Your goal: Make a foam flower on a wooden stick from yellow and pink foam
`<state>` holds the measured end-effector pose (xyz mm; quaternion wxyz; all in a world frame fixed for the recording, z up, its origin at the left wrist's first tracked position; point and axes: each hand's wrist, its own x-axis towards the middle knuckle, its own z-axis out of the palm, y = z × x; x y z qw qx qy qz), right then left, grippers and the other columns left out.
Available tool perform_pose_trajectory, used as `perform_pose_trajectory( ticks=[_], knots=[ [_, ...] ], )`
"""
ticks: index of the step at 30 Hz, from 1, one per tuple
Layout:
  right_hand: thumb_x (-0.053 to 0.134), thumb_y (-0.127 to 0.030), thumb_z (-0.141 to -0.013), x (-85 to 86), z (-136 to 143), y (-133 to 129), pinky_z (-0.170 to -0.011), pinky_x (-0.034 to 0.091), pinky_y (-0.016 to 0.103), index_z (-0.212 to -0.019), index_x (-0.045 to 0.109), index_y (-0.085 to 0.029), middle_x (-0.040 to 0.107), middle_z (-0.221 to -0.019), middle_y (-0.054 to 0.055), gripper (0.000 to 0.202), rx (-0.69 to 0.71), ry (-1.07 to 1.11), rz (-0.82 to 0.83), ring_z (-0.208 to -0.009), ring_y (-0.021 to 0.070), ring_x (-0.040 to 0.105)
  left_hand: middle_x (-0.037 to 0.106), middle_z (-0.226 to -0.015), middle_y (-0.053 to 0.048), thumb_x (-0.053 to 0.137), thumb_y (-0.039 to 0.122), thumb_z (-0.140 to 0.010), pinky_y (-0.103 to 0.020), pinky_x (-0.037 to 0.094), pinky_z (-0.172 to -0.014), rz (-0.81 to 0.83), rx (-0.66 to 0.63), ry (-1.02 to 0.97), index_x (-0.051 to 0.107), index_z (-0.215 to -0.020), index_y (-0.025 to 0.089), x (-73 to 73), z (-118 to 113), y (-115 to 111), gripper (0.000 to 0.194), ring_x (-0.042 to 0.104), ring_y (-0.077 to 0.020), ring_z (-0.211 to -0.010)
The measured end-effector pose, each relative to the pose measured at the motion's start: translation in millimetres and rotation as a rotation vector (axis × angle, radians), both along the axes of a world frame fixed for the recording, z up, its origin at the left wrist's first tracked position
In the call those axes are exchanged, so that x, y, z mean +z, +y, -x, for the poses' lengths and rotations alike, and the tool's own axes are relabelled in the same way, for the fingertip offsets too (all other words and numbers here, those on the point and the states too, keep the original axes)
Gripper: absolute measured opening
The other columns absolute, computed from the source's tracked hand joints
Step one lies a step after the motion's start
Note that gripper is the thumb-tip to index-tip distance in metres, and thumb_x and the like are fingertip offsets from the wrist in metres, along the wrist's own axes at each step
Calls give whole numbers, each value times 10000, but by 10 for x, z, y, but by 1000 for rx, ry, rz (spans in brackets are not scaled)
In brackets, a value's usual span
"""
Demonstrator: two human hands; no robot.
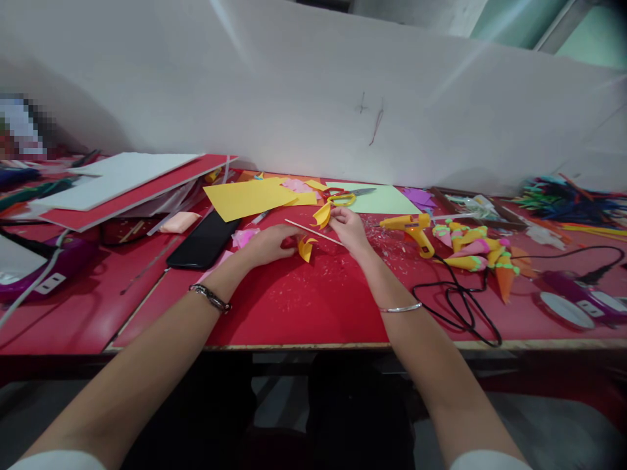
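My right hand (349, 228) pinches a curved yellow paper piece (322, 215) above the red table (313, 307). A second curled yellow piece (306, 250) is beside the fingertips of my left hand (275, 245); those fingers are curved with a gap between thumb and forefinger, and whether they touch the piece is unclear. Between the hands a thin wooden stick (313, 232) lies slantwise, its right end near my right hand. Behind them are scissors with red and yellow handles (341, 198) and a yellow sheet (249, 198).
A yellow glue gun (409, 227) with a looping black cord lies right, beside small colourful paper cones (473, 247). A black phone (204, 240) is left, near white boards (132, 176). Pale green paper (386, 199) lies at the back; a purple power strip (582, 294) sits far right.
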<state>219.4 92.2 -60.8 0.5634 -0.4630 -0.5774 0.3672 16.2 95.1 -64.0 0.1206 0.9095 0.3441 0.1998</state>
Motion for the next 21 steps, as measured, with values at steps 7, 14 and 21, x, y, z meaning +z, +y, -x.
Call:
perform_pose_trajectory(
  ticks=[7, 14, 21],
  knots=[
    [544, -228, -669, -27, 13, 5, -544, 460, 252, -716, 499, -183, 589, -613, -31, 79, 15, -27, 57, -489, 95, 558, 634, -893, -38, 542, 326, -724, -258, 423, -673, -19, 0, -25, 598, -924, 207, -4, -41, -32, 239, 570, -167, -782],
    [541, -206, -664, -54, 45, 2, -560, 458, 251, -717, 507, -177, 588, -602, -30, 69, 35, -49, 117, -508, 97, 564, 629, -865, -33, 495, 401, -765, -246, 409, -651, -72, -15, 29, 612, -875, 212, -5, -70, -45, 248, 564, -161, -769],
    [527, -181, -667, -77, 129, -26, -581, 450, 229, -706, 514, -175, 590, -636, -30, 42, 28, -42, 142, -560, 91, 569, 634, -848, -41, 468, 400, -784, -235, 401, -655, -36, -42, 51, 619, -850, 185, 19, -96, -67, 271, 561, -152, -752]
  ],
)
